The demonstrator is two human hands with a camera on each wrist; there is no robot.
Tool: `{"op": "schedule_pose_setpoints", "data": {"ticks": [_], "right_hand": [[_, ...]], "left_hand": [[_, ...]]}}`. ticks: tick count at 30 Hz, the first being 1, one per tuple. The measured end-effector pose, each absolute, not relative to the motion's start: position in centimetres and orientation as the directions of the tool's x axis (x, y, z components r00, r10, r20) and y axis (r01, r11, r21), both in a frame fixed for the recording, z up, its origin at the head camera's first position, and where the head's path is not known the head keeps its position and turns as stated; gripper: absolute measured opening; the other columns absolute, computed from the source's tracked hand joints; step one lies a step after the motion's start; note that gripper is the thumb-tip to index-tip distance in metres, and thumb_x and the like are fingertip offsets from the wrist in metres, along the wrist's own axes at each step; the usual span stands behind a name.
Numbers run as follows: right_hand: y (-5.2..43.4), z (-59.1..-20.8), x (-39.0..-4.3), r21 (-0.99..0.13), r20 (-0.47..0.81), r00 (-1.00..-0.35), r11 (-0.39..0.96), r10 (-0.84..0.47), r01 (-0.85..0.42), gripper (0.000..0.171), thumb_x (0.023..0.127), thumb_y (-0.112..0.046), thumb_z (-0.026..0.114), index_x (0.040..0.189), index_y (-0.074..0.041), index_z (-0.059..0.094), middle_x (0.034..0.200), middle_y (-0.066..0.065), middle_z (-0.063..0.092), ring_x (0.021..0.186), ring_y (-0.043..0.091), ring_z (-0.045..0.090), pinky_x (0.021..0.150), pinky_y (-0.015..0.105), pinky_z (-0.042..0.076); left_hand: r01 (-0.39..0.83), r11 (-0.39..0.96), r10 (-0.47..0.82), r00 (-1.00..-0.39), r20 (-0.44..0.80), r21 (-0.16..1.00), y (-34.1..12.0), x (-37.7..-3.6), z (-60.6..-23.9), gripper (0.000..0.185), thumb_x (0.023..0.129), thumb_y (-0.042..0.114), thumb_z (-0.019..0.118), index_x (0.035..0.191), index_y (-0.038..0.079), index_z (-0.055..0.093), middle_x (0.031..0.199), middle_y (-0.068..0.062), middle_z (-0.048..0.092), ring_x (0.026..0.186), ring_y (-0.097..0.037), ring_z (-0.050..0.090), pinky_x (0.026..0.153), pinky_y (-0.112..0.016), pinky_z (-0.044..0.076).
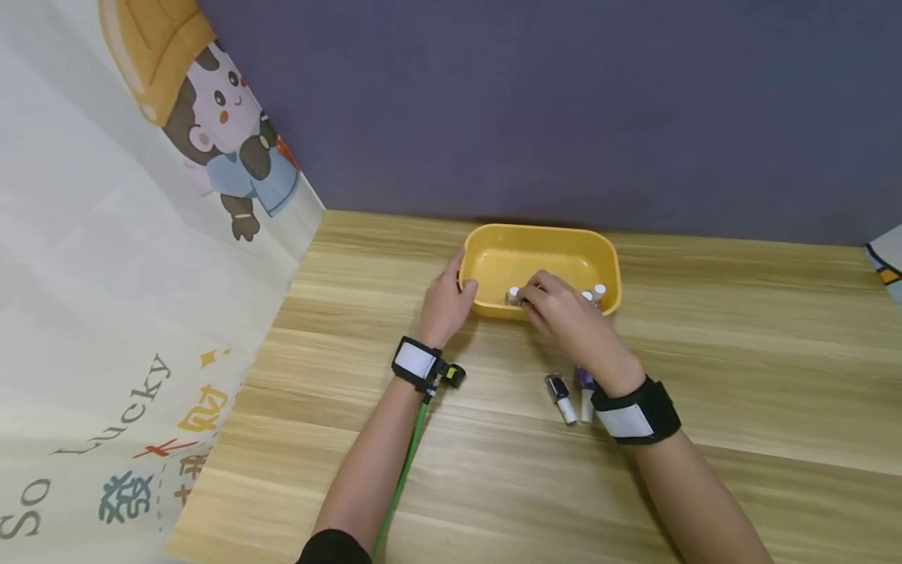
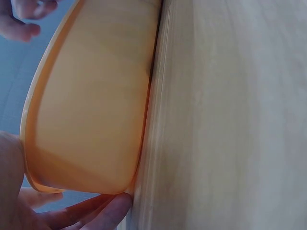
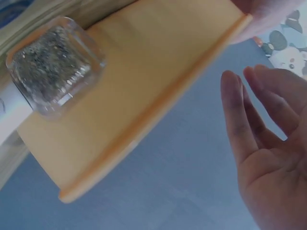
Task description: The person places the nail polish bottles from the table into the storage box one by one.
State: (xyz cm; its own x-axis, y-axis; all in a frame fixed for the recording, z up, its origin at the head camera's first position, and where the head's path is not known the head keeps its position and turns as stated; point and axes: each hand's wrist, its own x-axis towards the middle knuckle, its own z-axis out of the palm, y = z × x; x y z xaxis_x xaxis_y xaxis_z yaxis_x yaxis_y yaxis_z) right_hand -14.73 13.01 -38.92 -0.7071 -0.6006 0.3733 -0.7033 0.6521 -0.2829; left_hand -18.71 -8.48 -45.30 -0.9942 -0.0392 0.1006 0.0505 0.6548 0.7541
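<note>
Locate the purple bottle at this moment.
In the head view, the purple bottle lies on the wooden table, between the dark bottle on its left and the right wrist's black strap.

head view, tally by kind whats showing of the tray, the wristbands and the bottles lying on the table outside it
Yellow tray: 1
Wristbands: 2
Dark bottle: 1
Purple bottle: 1
Total: 5 showing; more bottles may be hidden
</note>
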Motion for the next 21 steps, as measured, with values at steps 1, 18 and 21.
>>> {"op": "schedule_pose_setpoints", "data": {"ticks": [1,18,21], "right_hand": [[13.1,-38.7,-14.5,-0.280,0.377,-0.701,0.647,-0.605,-0.709,0.015,0.092,-0.003,0.067,0.105,0.003,0.070,0.101,0.013,0.061,0.090,0.026,0.063,0.076,0.037,0.056],[13.9,-37.6,-10.5,-0.207,0.362,-0.686,0.664,-0.631,-0.719,0.008,0.093,-0.009,0.066,0.093,-0.001,0.068,0.086,0.008,0.056,0.074,0.021,0.055,0.064,0.032,0.051],[14.1,-37.4,-9.9,-0.206,0.380,-0.677,0.656,-0.631,-0.727,0.009,0.093,-0.009,0.067,0.095,-0.001,0.069,0.087,0.007,0.056,0.075,0.020,0.055,0.065,0.032,0.051]], "left_hand": [[0.048,0.654,-0.042,-0.994,0.100,0.755,-8.5,-18.7,-45.3,0.062,0.097,0.025,0.049,0.157,0.018,0.031,0.077,-0.006,0.060,0.049,-0.014,0.045,0.045,-0.029,0.041],[0.042,0.659,-0.040,-0.995,0.090,0.751,-8.4,-18.5,-45.2,0.062,0.098,0.025,0.049,0.157,0.018,0.030,0.069,-0.004,0.054,0.048,-0.013,0.044,0.045,-0.027,0.041],[0.046,0.657,-0.037,-0.995,0.093,0.753,-8.4,-18.5,-45.1,0.062,0.098,0.026,0.048,0.157,0.017,0.030,0.067,-0.004,0.052,0.048,-0.013,0.044,0.045,-0.028,0.041]]}}
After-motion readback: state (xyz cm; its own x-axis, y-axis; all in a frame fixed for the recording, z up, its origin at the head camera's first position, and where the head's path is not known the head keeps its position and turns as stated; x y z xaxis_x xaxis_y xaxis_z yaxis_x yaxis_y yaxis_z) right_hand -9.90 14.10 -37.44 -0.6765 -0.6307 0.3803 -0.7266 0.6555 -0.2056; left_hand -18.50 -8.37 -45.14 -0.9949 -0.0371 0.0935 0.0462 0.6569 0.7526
